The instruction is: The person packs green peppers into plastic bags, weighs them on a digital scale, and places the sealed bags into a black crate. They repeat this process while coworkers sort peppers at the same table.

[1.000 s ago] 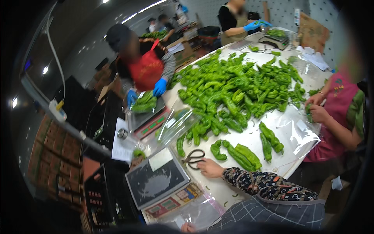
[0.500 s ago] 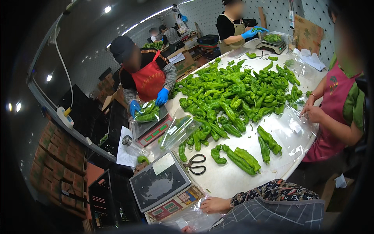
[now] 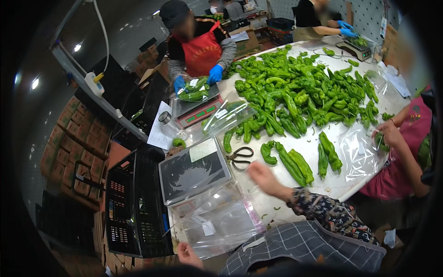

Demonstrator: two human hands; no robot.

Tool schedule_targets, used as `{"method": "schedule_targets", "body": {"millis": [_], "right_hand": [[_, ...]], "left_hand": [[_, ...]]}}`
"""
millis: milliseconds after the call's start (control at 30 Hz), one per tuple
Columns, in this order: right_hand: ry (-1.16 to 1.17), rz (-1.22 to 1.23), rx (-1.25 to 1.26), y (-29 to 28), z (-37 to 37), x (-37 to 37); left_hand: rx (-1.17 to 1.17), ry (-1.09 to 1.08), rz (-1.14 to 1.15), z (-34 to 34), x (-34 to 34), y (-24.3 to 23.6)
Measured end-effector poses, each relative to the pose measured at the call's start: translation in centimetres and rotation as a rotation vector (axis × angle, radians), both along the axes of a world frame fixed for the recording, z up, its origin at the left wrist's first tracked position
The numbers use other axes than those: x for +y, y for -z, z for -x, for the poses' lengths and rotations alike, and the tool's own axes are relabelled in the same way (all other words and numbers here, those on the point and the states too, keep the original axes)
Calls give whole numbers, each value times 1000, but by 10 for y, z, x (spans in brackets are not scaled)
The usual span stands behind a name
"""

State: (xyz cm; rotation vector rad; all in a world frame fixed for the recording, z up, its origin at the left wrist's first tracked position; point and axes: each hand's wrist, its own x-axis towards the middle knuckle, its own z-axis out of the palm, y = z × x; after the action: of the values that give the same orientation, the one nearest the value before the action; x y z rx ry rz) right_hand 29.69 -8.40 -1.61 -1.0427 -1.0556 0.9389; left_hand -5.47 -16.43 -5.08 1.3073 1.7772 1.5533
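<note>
My left hand [image 3: 188, 255] is at the bottom, its fingers closed at the lower left corner of a clear plastic bag [image 3: 217, 231]. The bag lies flat over the front of a digital scale [image 3: 196, 173] and the table edge. My right hand [image 3: 266, 179] is over the table, blurred, fingers loosely stretched out and nothing visible in them. Just beyond it lie black-handled scissors [image 3: 241, 156]. To its right are a few separate green peppers [image 3: 293, 164], with a pair of peppers [image 3: 328, 154] farther right.
A large heap of green peppers [image 3: 300, 92] covers the table's middle. At the far left, a co-worker in a red apron [image 3: 201, 55] handles a bagged portion of peppers [image 3: 194, 90] on another scale [image 3: 198, 113]. A black crate [image 3: 138, 203] stands left. Another person's hands [image 3: 391, 134] work at right.
My right hand has left the bag and moved up and right toward the peppers. The bag now lies spread out across the scale's front. My view has shifted, moving the scene rightward.
</note>
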Motion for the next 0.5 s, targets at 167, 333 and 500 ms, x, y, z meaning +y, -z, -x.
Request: {"method": "schedule_targets", "body": {"millis": [167,333,500], "right_hand": [[347,-187,338,-48,-51,-17],[291,-153,223,-41,-33,-30],[17,-78,79,-24,8,-40]], "left_hand": [[185,442,139,-52,2,-24],[553,689,-358,-144,45,-70],[239,910,-88,-203,66,-70]]}}
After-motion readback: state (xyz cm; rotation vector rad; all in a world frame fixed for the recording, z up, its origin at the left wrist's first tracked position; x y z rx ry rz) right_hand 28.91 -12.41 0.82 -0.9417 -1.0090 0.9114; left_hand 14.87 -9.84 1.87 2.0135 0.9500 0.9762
